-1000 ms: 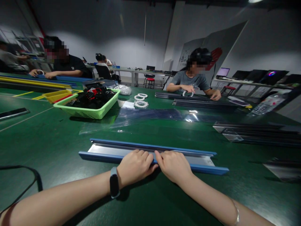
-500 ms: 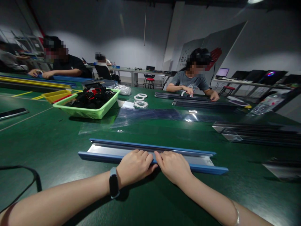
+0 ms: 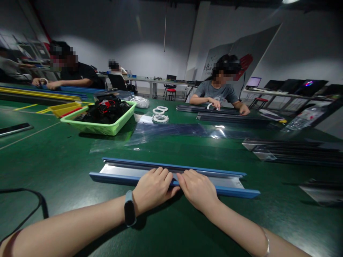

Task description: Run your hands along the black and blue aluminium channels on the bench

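A long blue channel profile (image 3: 115,178) with a silvery inner face lies crosswise on the green table in front of me. My left hand (image 3: 154,185), wearing a wristband, is closed over its near edge just left of the middle. Beside it my right hand (image 3: 198,189) grips the same near edge, the two thumbs almost meeting. The fingertips reach down inside the channel and are hidden, so I cannot tell if they press anything there. Both ends of the profile stick out past my hands.
Beyond the profile lie clear plastic film (image 3: 182,132), white tape rolls (image 3: 160,117) and a green basket (image 3: 115,128) of black parts. Dark profiles (image 3: 300,151) rest at the right, a phone (image 3: 16,129) at the left. Across the table a person (image 3: 219,89) works on dark profiles.
My fingers have shifted very slightly, the knuckles rising a little along the near edge. The blue profile stays in the same place.
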Available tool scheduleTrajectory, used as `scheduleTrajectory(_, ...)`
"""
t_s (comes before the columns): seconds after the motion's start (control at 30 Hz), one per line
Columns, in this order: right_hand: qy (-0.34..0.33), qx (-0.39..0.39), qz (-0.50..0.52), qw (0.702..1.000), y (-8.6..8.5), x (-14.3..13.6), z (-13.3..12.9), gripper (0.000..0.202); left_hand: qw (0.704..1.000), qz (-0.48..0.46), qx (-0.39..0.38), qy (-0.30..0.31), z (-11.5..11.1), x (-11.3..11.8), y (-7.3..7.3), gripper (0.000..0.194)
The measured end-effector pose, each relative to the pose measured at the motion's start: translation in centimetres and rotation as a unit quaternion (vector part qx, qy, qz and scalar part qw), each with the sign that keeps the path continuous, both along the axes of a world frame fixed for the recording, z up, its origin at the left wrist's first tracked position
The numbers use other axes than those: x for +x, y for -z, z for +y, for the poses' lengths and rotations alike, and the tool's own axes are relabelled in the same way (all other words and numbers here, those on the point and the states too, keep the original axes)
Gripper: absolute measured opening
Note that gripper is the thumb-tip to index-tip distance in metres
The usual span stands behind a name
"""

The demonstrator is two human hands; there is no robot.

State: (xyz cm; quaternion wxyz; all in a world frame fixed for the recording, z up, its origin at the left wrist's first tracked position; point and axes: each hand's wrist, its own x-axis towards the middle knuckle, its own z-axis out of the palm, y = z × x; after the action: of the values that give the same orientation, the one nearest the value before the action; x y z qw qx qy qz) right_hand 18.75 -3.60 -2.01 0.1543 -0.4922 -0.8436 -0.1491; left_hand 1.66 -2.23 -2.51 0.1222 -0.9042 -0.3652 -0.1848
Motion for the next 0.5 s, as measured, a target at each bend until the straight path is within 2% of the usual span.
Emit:
scheduleTrajectory(0.23,-0.018,-0.023,0.040,0.999,0.01,-0.02,-0.10,0.035,1.000,0.006,-0.013,-0.009,0.02,-0.11,0.15,0.029)
scheduleTrajectory(0.5,-0.013,-0.023,0.037,0.999,-0.04,-0.26,-0.05,0.034,1.000,-0.006,-0.018,-0.004,0.18,-0.02,0.52,0.030)
